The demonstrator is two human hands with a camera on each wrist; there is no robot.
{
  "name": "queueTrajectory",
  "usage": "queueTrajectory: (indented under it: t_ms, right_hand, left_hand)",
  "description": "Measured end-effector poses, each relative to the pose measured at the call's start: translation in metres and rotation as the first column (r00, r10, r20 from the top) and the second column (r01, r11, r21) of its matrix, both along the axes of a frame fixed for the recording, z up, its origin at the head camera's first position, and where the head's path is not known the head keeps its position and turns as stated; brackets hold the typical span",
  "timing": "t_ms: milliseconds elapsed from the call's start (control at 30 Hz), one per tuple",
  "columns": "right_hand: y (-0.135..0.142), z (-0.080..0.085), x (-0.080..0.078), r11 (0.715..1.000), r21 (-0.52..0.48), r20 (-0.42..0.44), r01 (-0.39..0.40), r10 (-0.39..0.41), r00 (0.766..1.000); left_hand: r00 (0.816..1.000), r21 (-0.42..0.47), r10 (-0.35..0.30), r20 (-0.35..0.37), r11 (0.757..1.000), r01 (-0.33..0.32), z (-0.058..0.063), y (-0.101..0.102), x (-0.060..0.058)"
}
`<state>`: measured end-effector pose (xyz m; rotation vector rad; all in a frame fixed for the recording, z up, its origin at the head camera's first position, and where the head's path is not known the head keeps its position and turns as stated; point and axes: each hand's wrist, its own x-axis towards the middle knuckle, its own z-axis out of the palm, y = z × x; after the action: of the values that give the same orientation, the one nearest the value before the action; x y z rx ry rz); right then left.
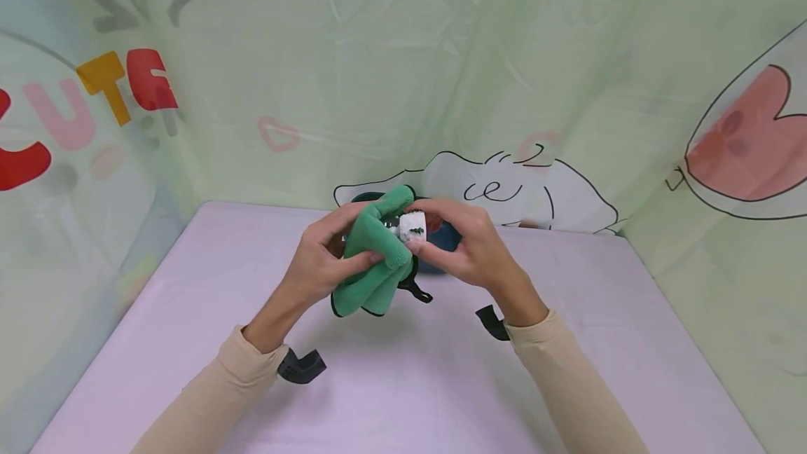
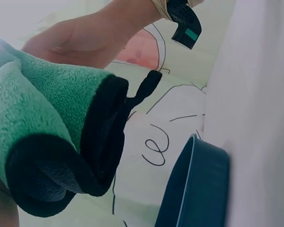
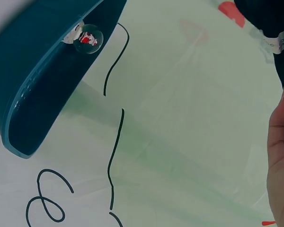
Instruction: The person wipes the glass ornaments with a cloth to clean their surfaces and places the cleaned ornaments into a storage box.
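Observation:
Over the table, my left hand [image 1: 315, 251] grips a folded green towel [image 1: 372, 247] with black edging and a black hanging loop. The towel wraps round one end of a small snow globe [image 1: 413, 227], whose white base carries a dark green tree. My right hand [image 1: 473, 244] pinches that base between thumb and fingers. Most of the globe's glass is hidden in the cloth. The towel's dark underside faces the left wrist view, where the left fingers are largely covered.
Behind the hands stands a dark blue bin [image 1: 446, 238]. A second snow globe [image 3: 88, 39] with a red and white figure shows inside it in the right wrist view. The pale lilac tabletop [image 1: 391, 398] meets printed curtains [image 1: 410, 90] at the back and sides.

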<state>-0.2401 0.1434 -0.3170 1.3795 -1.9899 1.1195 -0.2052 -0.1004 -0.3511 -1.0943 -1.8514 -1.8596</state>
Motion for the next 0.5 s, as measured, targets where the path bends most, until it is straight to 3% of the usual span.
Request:
queueTrajectory:
  t_ms: [200,400,500]
  right_hand:
    - [0.0024,0.0017,0.0025,0.998,0.054,0.114,0.039,-0.045,0.992]
    - [0.0036,0.0055,0.0058,0.993,0.108,0.296,0.054,-0.084,0.952]
    - [0.0037,0.0063,0.0061,0.993,0.111,0.33,0.047,-0.081,0.941]
  left_hand:
    - [0.997,-0.05,0.027,-0.077,0.998,-0.031,-0.0015,0.0016,-0.0008]
    - [0.991,-0.088,0.062,-0.119,0.993,-0.073,-0.003,0.0028,0.0004]
    - [0.988,-0.093,0.071,-0.138,0.992,-0.084,-0.0026,0.0031,0.0002]
